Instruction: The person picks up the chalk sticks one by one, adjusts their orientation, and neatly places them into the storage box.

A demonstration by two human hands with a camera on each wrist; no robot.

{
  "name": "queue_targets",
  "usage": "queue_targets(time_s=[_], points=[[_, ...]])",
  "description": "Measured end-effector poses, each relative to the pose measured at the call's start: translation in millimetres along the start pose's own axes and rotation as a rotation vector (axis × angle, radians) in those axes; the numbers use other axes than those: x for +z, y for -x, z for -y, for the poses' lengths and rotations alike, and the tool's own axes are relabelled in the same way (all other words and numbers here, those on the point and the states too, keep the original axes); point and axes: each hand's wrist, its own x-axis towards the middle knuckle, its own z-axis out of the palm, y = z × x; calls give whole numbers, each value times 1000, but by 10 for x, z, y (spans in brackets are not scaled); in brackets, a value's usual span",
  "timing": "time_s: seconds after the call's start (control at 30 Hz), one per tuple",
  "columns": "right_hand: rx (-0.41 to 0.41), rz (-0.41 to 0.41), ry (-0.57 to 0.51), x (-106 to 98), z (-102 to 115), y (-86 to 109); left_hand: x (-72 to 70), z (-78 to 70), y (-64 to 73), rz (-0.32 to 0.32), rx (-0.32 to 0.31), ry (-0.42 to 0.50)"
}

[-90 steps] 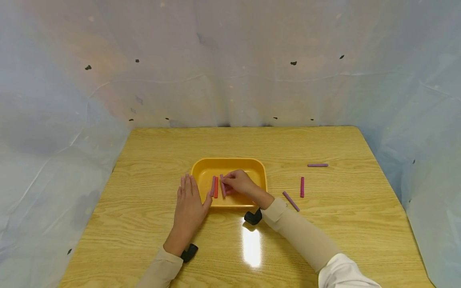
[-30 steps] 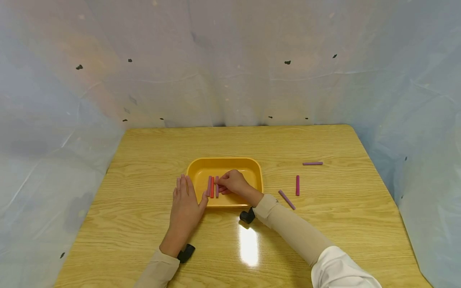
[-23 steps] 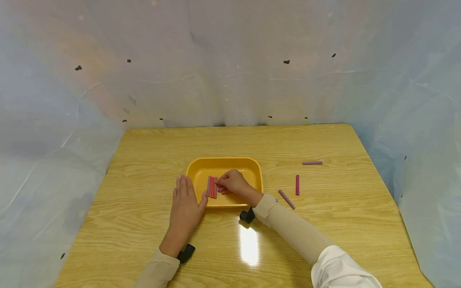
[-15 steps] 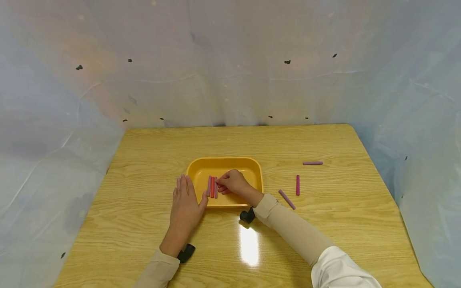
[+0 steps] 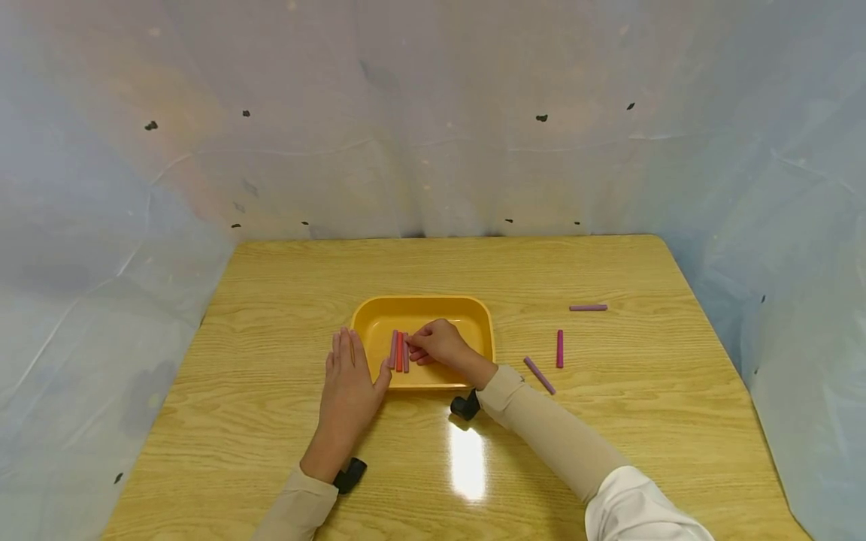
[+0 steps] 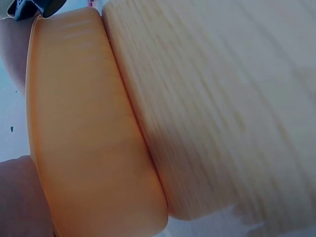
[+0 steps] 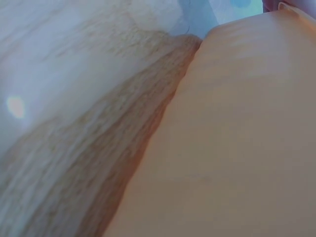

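Note:
In the head view, a yellow tray (image 5: 422, 300) holds three thin sticks side by side. A purple stick (image 5: 393, 350) lies on the left, a red stick (image 5: 399, 355) in the middle and another purple stick (image 5: 406, 361) close along the red one's right side. My right hand (image 5: 443, 344) reaches over the tray's front and pinches this right-hand purple stick near its far end, thumb and index finger together. My left hand (image 5: 350, 391) lies with straight fingers over the tray's left rim, thumb at the front left corner. Both wrist views mostly show the tray's outer wall (image 6: 89, 123).
Right of the tray, a purple stick (image 5: 539, 375) lies slanted on the wooden table (image 5: 649, 421). Farther right are a magenta stick (image 5: 560, 349) and a purple stick (image 5: 588, 307) lying crosswise. Pale sheeting (image 5: 433, 165) stands behind the table and at both sides.
Over the three seconds my right hand has shifted the pinched purple stick left and straightened it, up beside the red one. My left hand has stayed at the tray's rim.

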Motion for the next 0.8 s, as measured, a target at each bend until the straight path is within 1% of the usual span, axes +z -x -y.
queue_targets(time_s=[0.4,0.6,0.8], points=[[19,4,-28,4,15,9,-13,-10,6,9,-4,-2],[31,8,-56,0,20,11,-18,-9,4,3,-2,-3],[30,60,-121,-22,18,33,-26,-19,9,11,-5,-4]])
